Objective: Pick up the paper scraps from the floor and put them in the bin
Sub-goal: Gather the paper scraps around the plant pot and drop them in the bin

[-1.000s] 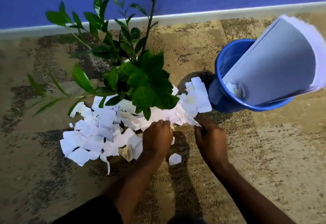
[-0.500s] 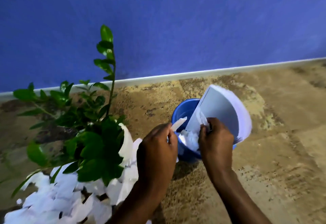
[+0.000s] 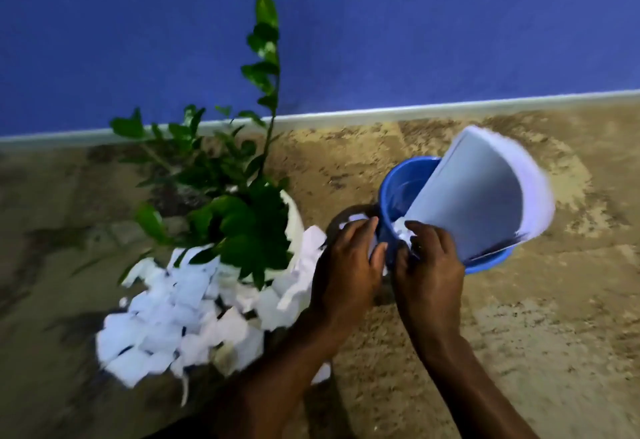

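Judging by the floor (image 3: 519,334), the job is barely begun. Most of the paper scraps (image 3: 166,321) lie in a thick white heap in the lower left of the frame. They are packed round the near side of a white pot (image 3: 294,227) that holds a leafy plant (image 3: 239,217). One stray piece shows beside the left forearm.

The bin (image 3: 389,189), a blue bucket right of centre, has a small clump of scraps just inside its near rim. Beside the clump, a thick sheaf of sheets (image 3: 478,203) leans out toward the upper right.

Both hands meet at that near rim. The left hand (image 3: 346,265) has its fingers (image 3: 360,234) curled round a few white scraps, just outside the bin wall. The right hand (image 3: 429,265) reaches over the rim with fingers bent down onto the clump inside. Through the blur I cannot tell whether it pinches paper or has let go.

My guess is that many more handfuls are needed.
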A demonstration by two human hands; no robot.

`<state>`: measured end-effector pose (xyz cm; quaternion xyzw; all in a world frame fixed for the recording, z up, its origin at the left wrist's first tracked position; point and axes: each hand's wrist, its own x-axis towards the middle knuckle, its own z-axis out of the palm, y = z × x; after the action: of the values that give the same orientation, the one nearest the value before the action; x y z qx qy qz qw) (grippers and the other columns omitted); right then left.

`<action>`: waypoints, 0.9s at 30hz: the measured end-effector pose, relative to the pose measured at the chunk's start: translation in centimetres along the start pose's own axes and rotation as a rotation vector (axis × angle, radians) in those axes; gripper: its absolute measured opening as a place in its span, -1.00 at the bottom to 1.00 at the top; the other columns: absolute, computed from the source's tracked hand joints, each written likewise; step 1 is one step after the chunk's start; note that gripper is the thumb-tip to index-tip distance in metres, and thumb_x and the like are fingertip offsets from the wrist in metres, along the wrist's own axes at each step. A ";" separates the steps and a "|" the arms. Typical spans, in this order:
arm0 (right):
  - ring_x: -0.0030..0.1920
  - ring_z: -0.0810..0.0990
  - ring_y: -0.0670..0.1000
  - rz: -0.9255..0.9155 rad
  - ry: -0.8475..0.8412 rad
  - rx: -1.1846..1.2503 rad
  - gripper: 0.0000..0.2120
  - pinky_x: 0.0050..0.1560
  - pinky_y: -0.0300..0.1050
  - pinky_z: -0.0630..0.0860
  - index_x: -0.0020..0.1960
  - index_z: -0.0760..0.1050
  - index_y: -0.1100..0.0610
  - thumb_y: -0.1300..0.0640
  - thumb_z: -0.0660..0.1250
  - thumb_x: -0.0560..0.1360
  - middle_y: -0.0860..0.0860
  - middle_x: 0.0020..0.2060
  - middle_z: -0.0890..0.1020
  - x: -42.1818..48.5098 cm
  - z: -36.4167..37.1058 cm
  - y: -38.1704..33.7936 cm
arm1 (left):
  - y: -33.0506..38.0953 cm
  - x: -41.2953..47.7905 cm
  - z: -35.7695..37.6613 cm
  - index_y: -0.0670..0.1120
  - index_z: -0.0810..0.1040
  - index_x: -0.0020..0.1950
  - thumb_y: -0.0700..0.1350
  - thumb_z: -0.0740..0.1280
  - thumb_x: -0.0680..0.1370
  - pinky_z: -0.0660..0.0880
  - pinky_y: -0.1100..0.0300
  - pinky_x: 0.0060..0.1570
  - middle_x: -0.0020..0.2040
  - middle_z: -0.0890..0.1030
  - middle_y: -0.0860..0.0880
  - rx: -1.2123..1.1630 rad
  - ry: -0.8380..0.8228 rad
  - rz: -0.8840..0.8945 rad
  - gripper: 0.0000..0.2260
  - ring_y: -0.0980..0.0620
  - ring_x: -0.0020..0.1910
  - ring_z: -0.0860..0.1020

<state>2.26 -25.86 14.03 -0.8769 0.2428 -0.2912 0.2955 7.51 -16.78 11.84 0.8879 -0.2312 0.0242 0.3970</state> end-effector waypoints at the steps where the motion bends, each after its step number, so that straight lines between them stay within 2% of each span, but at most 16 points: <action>1: -0.02 0.55 0.14 -0.014 -0.046 0.002 -0.75 0.00 -0.07 0.45 0.10 0.56 0.24 0.36 0.36 0.43 0.17 -0.02 0.58 -1.3 0.7 -0.1 | -1.5 -1.6 -0.1 -0.10 0.51 0.28 0.08 0.10 0.52 0.46 0.14 0.17 0.23 0.57 -0.06 0.020 -0.020 -0.043 -0.56 -0.04 0.20 0.53; 3: -0.05 0.57 0.17 -0.011 -0.165 -0.010 -0.75 -0.07 -0.11 0.42 0.10 0.57 0.22 0.34 0.37 0.42 0.19 -0.01 0.59 -4.3 2.4 0.1 | -5.2 -5.1 -0.1 -0.08 0.55 0.24 0.04 0.19 0.53 0.49 0.12 0.14 0.19 0.59 -0.06 0.098 -0.043 -0.117 -0.64 -0.05 0.16 0.55; 5: -0.05 0.58 0.22 -0.012 -0.338 -0.031 -0.73 -0.10 -0.08 0.44 0.08 0.58 0.23 0.34 0.38 0.39 0.21 0.01 0.60 -7.8 4.4 1.1 | -9.1 -8.9 -0.1 -0.08 0.54 0.23 -0.02 0.30 0.51 0.51 0.08 0.11 0.18 0.59 -0.08 0.199 -0.117 -0.210 -0.69 -0.10 0.14 0.56; 9: -0.08 0.59 0.23 0.091 -0.752 -0.173 -0.72 -0.16 -0.03 0.51 0.13 0.55 0.23 0.25 0.39 0.42 0.21 0.07 0.56 -14.3 7.3 4.2 | -13.9 -14.3 -1.0 0.03 0.41 0.36 0.08 0.30 0.53 0.40 0.06 0.24 0.34 0.44 -0.05 0.407 -0.391 -0.379 -0.59 -0.06 0.28 0.42; 12: 0.01 0.56 0.18 0.145 -0.927 -0.245 -0.64 -0.10 -0.05 0.48 0.26 0.44 0.15 0.13 0.35 0.48 0.16 0.17 0.48 -17.4 8.5 5.8 | -15.3 -15.8 -1.4 0.05 0.24 0.44 0.08 0.31 0.53 0.36 0.08 0.25 0.42 0.28 -0.08 0.553 -0.503 -0.442 -0.48 -0.09 0.35 0.31; 15: 0.03 0.55 0.17 0.143 -0.966 -0.270 -0.55 -0.08 -0.05 0.48 0.32 0.40 0.10 0.05 0.38 0.47 0.13 0.18 0.46 -18.8 9.1 6.4 | -16.1 -16.1 -1.8 0.04 0.13 0.49 0.11 0.34 0.50 0.39 0.06 0.23 0.47 0.17 -0.12 0.589 -0.579 -0.537 -0.36 -0.12 0.38 0.25; 18: 0.01 0.56 0.14 0.110 -0.971 -0.302 -0.54 -0.08 -0.03 0.52 0.31 0.41 0.07 0.01 0.39 0.46 0.11 0.16 0.47 -19.3 9.6 6.3 | -16.5 -16.3 -1.8 0.03 0.10 0.50 0.08 0.39 0.49 0.43 0.08 0.19 0.47 0.15 -0.13 0.612 -0.622 -0.526 -0.31 -0.12 0.37 0.27; 23: 0.10 0.53 0.10 0.063 -0.993 -0.374 -0.59 0.00 -0.10 0.53 0.31 0.39 0.14 0.11 0.36 0.50 0.14 0.25 0.44 -19.2 10.6 6.1 | -17.6 -16.2 -1.9 0.04 0.18 0.46 -0.01 0.40 0.50 0.49 0.15 0.11 0.43 0.22 -0.12 0.612 -0.591 -0.481 -0.39 -0.09 0.34 0.31; 27: -0.03 0.56 0.04 0.082 -0.963 -0.350 -0.68 -0.10 -0.14 0.55 0.22 0.46 0.14 0.12 0.37 0.49 0.12 0.15 0.50 -19.0 11.2 6.3 | -18.3 -16.2 -2.0 0.04 0.29 0.38 -0.01 0.40 0.50 0.50 0.18 0.05 0.32 0.34 -0.09 0.618 -0.580 -0.448 -0.50 -0.05 0.28 0.36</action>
<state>-5.57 -14.70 -4.43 -0.9376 0.1584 0.2025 0.2339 1.26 1.60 -3.15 0.9624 -0.1176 -0.2431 0.0291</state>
